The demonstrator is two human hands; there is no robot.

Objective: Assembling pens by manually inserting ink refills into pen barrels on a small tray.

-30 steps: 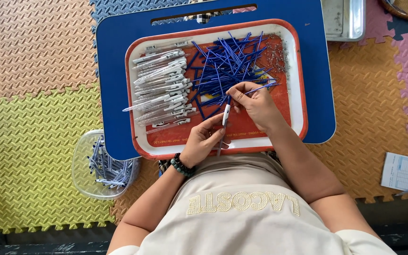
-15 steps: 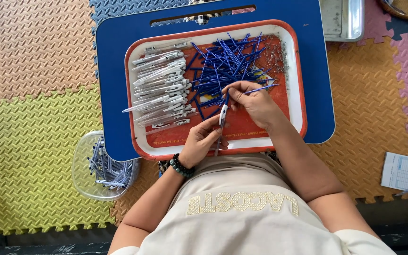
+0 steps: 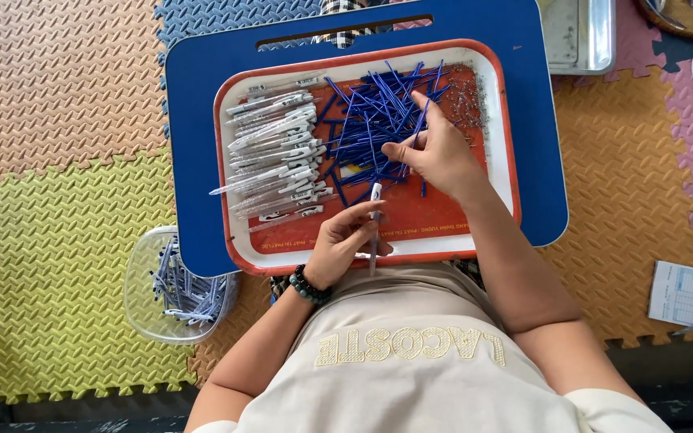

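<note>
My left hand [image 3: 345, 244] pinches a pen barrel [image 3: 374, 228] upright; my right hand [image 3: 435, 152], fingers half spread, reaches the blue refills [image 3: 378, 120] at twelve o'clock. The barrel may slip if my pinch loosens.

My right hand [image 3: 435, 156] covers part of the blue refill pile [image 3: 378, 120], and I cannot tell whether its fingers pinch one. The steel tray [image 3: 579, 40], wooden dish [image 3: 683, 16] and paper slip [image 3: 691, 293] run off the edges.
</note>
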